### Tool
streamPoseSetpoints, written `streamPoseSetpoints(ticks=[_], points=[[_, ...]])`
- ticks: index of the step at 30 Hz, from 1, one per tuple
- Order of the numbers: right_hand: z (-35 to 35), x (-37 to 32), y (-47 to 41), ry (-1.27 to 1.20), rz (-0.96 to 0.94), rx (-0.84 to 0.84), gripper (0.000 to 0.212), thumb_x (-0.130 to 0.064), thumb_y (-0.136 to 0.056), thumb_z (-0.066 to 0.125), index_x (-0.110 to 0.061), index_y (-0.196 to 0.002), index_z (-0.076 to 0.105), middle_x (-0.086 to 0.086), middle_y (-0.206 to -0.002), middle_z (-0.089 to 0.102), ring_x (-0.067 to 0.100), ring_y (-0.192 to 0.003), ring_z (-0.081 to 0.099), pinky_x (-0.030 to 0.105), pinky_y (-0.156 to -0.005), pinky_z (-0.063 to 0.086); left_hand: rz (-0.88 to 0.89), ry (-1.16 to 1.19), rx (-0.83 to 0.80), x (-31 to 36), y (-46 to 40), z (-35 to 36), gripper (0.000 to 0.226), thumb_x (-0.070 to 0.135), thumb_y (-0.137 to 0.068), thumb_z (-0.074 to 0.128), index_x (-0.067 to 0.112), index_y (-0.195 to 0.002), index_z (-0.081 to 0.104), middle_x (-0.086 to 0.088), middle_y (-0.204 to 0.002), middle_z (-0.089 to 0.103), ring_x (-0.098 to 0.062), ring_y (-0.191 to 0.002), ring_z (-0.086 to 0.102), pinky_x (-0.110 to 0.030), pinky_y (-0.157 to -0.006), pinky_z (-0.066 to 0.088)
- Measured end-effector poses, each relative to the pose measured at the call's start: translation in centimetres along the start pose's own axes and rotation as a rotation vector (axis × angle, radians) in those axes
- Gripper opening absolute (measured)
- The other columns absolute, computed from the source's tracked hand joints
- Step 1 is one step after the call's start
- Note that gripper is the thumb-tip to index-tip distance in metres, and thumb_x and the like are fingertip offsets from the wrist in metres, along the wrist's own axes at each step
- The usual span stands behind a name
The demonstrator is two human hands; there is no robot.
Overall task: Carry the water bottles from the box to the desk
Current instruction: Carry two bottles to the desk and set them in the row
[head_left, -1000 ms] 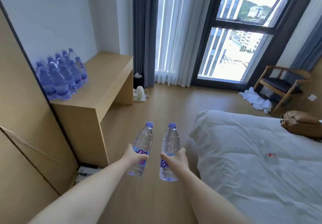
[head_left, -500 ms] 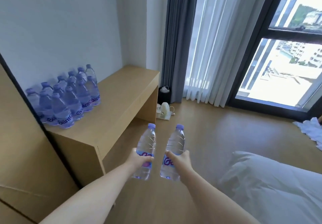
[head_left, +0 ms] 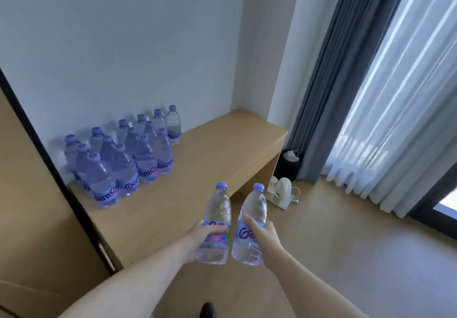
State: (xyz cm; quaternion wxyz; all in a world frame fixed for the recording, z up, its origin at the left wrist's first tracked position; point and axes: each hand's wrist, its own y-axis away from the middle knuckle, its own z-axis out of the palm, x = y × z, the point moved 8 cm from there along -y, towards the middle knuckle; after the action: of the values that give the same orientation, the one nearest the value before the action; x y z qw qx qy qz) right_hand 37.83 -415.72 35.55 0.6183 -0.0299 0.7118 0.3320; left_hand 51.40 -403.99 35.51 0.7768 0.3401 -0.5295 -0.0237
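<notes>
- Left hand [head_left: 201, 239]: fingers curled round the label of the left bottle [head_left: 216, 223], which is held upright in the air
- Right hand [head_left: 263, 235]: the right bottle [head_left: 251, 226] is gripped likewise, just beside the first
- Desk [head_left: 222, 149]: a cluster of bottles [head_left: 123, 159] is stood at its wall end
- Floor: a white kettle [head_left: 284, 189] is seen beside the desk

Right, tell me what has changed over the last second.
The person has walked up to the light wooden desk, and the view has swung left, so the bed is out of frame. The left hand and right hand each keep gripping a clear plastic water bottle with purple cap, upright. The cluster of bottles on the desk is unmoved.
</notes>
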Motion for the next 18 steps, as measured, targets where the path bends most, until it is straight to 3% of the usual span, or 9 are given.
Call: streamPoseSetpoints(ticks=[5, 8, 10, 14, 18], points=[[2.8, -5.7, -10.5, 0.079, -0.054, -0.034, 0.049, -0.044, -0.076, 0.078, -0.014, -0.107, 0.054, 0.01, -0.092, 0.071, 0.018, -0.075, 0.072, 0.028, -0.056, 0.055, 0.041, 0.057, 0.014, 6.2, -9.0, -1.4, 0.038, 0.012, -0.083, 0.07, 0.001, -0.119, 0.062, -0.026, -0.113, 0.067, -0.042, -0.107, 0.062, -0.047, -0.091, 0.051], [4.4, -9.4, -16.1, 0.129, -0.058, -0.061, 0.043, -0.038, -0.079, 0.077, -0.013, -0.105, 0.055, 0.01, -0.091, 0.072, 0.021, -0.077, 0.072, 0.032, -0.063, 0.057, 0.052, 0.103, 0.084, 9.8, -13.4, -3.2, 0.04, 0.014, -0.083, 0.071, -0.001, -0.119, 0.061, -0.027, -0.113, 0.066, -0.038, -0.095, 0.065, -0.041, -0.078, 0.054], [6.0, -11.6, -19.6, 0.177, -0.083, -0.119, 0.041, -0.032, -0.078, 0.079, -0.012, -0.106, 0.057, 0.007, -0.086, 0.073, 0.019, -0.073, 0.073, 0.031, -0.061, 0.057, 0.078, 0.101, 0.122, 12.5, -16.0, -4.8, 0.034, 0.017, -0.084, 0.071, 0.004, -0.114, 0.064, -0.02, -0.102, 0.071, -0.031, -0.082, 0.07, -0.033, -0.066, 0.057], [9.1, -14.7, -25.2, 0.294, -0.028, -0.186, 0.056, -0.032, -0.074, 0.08, -0.014, -0.112, 0.043, 0.009, -0.101, 0.064, 0.02, -0.082, 0.07, 0.031, -0.063, 0.056, 0.127, 0.019, 0.237, 16.5, -20.0, -8.0, 0.033, 0.03, -0.082, 0.073, 0.013, -0.11, 0.066, -0.004, -0.084, 0.076, -0.016, -0.07, 0.073, -0.023, -0.055, 0.054], [12.7, -15.7, -29.6, 0.404, -0.033, -0.292, 0.066, -0.034, -0.069, 0.082, -0.017, -0.117, 0.04, 0.006, -0.105, 0.063, 0.017, -0.084, 0.068, 0.026, -0.06, 0.051, 0.119, 0.0, 0.373, 18.3, -22.8, -11.5, 0.064, 0.038, -0.063, 0.083, 0.015, -0.117, 0.059, -0.01, -0.102, 0.072, -0.024, -0.09, 0.071, -0.034, -0.074, 0.058]])
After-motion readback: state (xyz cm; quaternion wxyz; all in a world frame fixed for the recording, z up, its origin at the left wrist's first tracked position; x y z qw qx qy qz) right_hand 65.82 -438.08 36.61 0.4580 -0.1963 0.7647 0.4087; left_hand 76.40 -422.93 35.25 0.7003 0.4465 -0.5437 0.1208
